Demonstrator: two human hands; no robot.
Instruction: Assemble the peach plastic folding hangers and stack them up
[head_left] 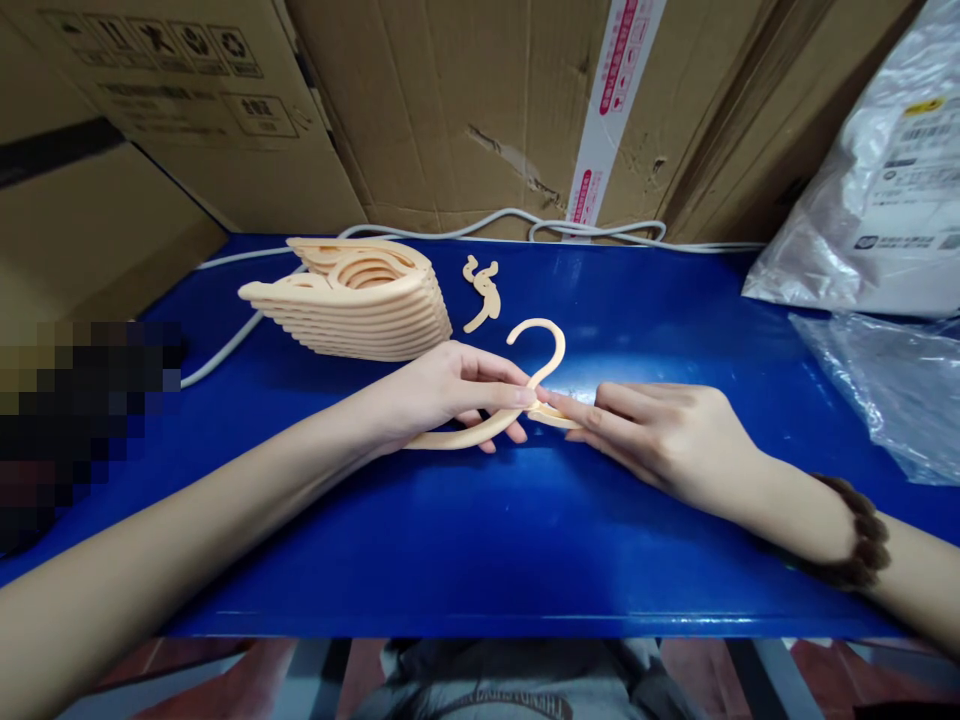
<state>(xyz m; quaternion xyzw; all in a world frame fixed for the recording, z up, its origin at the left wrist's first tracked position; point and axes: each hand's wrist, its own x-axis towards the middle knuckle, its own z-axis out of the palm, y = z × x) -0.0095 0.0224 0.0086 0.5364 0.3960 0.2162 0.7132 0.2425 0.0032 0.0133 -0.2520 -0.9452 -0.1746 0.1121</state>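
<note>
A cream plastic hanger (465,438) with a curved hook is held over the blue table, its hook pointing up. My left hand (457,390) pinches it just below the hook, thumb on top. My right hand (660,430) grips a short cream piece (553,416) on the other side, its fingertips meeting the left ones at the joint. Whether that piece is joined to the hanger I cannot tell. Behind my left hand stands a stack of cream hanger parts (367,310). A few small cream hook-like pieces (484,295) lie on the table to the right of the stack.
Large cardboard boxes (450,120) stand along the back of the blue table (480,550). A white cable (420,236) runs before them and down the left side. At the right are a plastic-wrapped package (862,220) and a clear bag (892,390). A pixelated patch covers the far left.
</note>
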